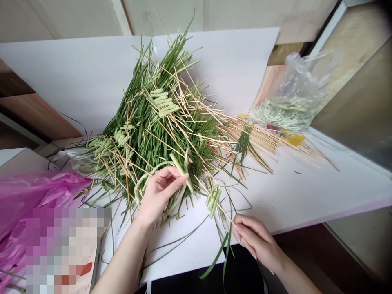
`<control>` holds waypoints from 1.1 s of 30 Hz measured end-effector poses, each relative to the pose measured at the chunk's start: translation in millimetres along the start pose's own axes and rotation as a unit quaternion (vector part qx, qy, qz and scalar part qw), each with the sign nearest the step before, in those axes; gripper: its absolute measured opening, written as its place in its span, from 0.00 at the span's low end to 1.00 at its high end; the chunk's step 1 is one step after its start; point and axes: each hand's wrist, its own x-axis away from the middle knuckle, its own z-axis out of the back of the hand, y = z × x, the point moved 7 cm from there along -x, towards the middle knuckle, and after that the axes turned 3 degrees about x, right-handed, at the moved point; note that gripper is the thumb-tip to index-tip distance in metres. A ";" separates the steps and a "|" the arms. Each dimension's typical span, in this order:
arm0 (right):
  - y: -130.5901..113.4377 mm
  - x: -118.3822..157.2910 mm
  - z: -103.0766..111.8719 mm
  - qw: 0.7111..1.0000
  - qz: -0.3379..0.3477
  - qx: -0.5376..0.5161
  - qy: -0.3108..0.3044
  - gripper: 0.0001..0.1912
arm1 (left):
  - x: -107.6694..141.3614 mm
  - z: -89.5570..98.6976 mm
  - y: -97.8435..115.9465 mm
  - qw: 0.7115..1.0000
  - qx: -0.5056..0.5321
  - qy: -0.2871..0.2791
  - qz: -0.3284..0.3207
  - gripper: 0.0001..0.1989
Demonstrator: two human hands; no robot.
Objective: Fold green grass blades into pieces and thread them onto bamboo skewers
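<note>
Pale green pods (pixel 180 171) curve beneath the left hand (pixel 159 194), its fingers loosely spread; the right hand (pixel 254 241) pinches a thin skewer (pixel 228 216) slanting far-left.

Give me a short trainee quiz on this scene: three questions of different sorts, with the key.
1. What is the left hand touching?
2. True or false: the clear plastic bag holds pale green pods.
3. What does the right hand pinch? A: a thin wooden skewer. B: a pair of scissors.

Key: 1 pale green pods; 2 true; 3 A.
</note>
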 end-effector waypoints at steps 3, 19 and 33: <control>1.0 0.0 1.2 1.000 0.000 -0.008 0.004 0.24 | 1.8 2.2 0.1 1.000 -0.003 -0.001 -0.004 0.06; 4.1 -4.5 1.0 0.996 0.021 -0.079 0.021 0.21 | 5.4 2.6 101.6 0.984 -0.016 0.064 -0.165 0.08; -0.5 -7.4 -2.2 0.994 0.040 -0.098 0.026 0.20 | -70.7 -19.3 229.1 0.911 -0.207 0.015 -0.357 0.14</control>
